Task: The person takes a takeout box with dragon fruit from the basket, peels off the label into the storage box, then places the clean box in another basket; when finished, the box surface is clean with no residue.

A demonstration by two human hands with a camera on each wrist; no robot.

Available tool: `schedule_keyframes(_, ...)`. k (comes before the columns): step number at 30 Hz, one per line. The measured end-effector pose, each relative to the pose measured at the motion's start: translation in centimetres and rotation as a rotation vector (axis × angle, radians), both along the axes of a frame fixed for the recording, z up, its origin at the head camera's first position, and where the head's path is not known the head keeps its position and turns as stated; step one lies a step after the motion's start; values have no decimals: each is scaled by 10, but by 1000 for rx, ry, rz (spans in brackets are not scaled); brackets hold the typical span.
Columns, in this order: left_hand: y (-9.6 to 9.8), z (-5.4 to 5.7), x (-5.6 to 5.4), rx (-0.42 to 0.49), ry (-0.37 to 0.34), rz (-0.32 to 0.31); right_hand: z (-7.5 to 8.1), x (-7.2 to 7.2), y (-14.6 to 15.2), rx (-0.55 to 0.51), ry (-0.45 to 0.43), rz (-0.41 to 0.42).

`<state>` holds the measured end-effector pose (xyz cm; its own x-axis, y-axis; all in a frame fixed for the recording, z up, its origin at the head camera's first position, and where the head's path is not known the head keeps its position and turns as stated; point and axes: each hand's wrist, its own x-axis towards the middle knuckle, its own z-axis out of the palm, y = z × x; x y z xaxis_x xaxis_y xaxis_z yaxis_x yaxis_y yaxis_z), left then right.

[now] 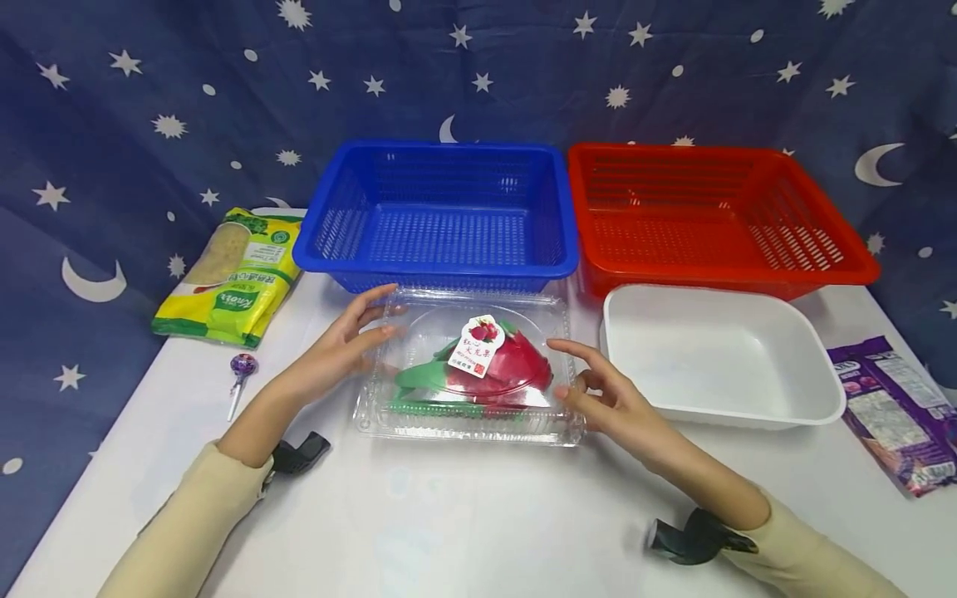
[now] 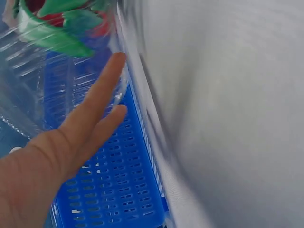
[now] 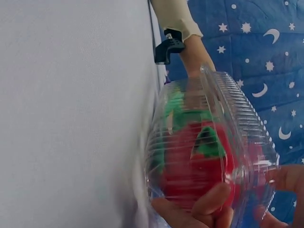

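A clear plastic clamshell box (image 1: 419, 423) is at the middle of the table in the head view, its lid bearing a white label (image 1: 476, 345) with a dragon fruit picture. Through the plastic show a red, fruit-like shape (image 1: 523, 370) and green pieces (image 1: 422, 378). My left hand (image 1: 347, 340) is at the box's left side; in the left wrist view two of its fingers (image 2: 95, 102) reach out straight against the plastic. My right hand (image 1: 609, 394) grips the box's right end with bent fingers, the thumb near the lid's edge.
Behind the box stand a blue basket (image 1: 449, 270) and a red basket (image 1: 733, 278). A white tub (image 1: 718, 349) is to the right, beside a purple packet (image 1: 893, 407). At the left lie a yellow-green Knorr bag (image 1: 239, 278) and a lollipop (image 1: 242, 365).
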<state>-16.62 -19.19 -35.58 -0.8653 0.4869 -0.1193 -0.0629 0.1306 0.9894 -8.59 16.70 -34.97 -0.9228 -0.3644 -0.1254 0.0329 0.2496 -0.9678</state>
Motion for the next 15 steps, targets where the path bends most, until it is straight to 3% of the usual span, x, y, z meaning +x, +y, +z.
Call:
schedule_keyframes(6,-3,-8,2,-5,8,-8,-3,-1,2,48,43,99)
schedule_keyframes(15,-6,-8,-1,-51,24,-57,1,-1,2,105,32,133)
